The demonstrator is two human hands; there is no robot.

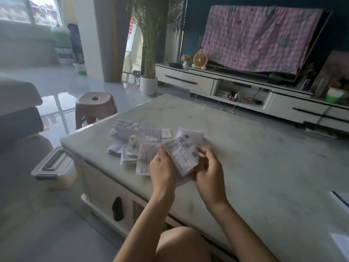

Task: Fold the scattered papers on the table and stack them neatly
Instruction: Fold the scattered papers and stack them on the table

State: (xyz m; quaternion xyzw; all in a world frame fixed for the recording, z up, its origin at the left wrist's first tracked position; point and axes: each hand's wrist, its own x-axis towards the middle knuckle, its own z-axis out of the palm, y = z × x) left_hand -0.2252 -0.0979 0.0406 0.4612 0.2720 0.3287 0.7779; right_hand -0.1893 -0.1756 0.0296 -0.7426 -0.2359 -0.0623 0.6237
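1. The left hand (162, 165) and the right hand (209, 167) each hold one side of the held paper (183, 157). It sits just right of the paper pile (136, 142), a little above the surface (245, 148). Each grip is a small pinch with the fingers curled on the paper's edge. The picture is blurry here, so there may be more than one sheet.
2. The fold could come out crooked. That would happen if the edges do not line up before the crease is pressed.
3. The paper looks thin. If the two hands pull apart too hard, it could rip or crumple.
4. The paper pile is messy, and some sheets lie close to the surface's edge. A bump from the left wrist could push them off onto the floor.
5. The surface looks smooth and shiny. A new stack built beside the paper pile could slide or fan out.
6. The surface is pale and marbled, like stone, and it stretches wide to the right of the paper pile.
7. Left of the paper pile, down on the floor, stand a brown stool (95, 106) and a plastic box (53, 167) with a lid.
8. Far behind the paper pile is a white TV stand (188, 80). A pink checked cloth (260, 38) hangs over the screen above it. A white plant pot (148, 85) stands beside it.
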